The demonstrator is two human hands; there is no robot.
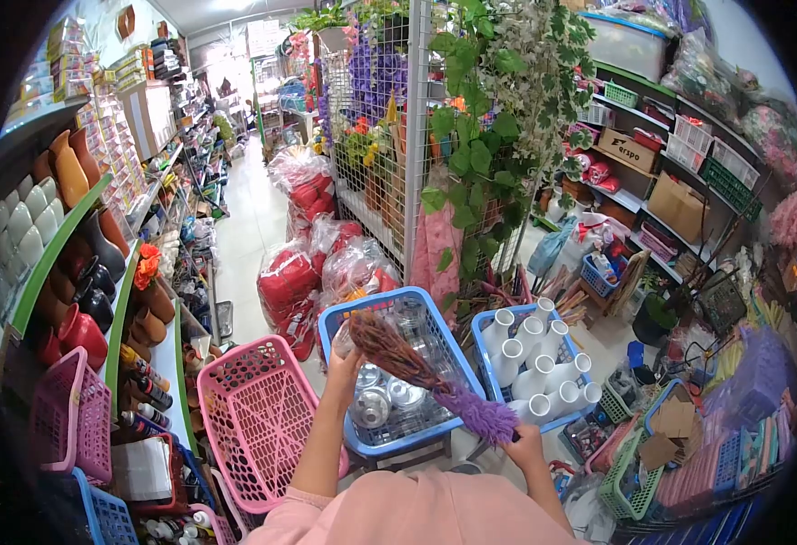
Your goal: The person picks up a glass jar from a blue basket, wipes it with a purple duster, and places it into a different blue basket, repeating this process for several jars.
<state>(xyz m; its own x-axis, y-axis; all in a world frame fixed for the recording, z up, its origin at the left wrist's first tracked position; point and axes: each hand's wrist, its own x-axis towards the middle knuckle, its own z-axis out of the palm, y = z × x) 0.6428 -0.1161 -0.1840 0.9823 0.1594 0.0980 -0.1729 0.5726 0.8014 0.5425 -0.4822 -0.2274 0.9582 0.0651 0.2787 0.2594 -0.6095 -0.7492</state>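
Note:
A feather duster (pixel 407 361), brown at the far end and purple near the handle, slants across the middle of the head view. My right hand (pixel 527 445) is closed around its handle, just past the purple tuft. My left hand (pixel 345 363) is raised at the left side of a blue basket (pixel 464 343), its fingers around a clear glass piece (pixel 344 341). The duster's brown tip is up against that glass and partly hides it. Below the duster, several clear glass vessels (pixel 371 406) lie in the blue basket.
To the left stands a pink basket (pixel 262 363). On the right, a second blue basket (pixel 562 420) holds several white vases (pixel 507 361). Shelves with pottery (pixel 73 173) line the left side. Bagged red goods (pixel 289 277) sit by the wire grid (pixel 416 136).

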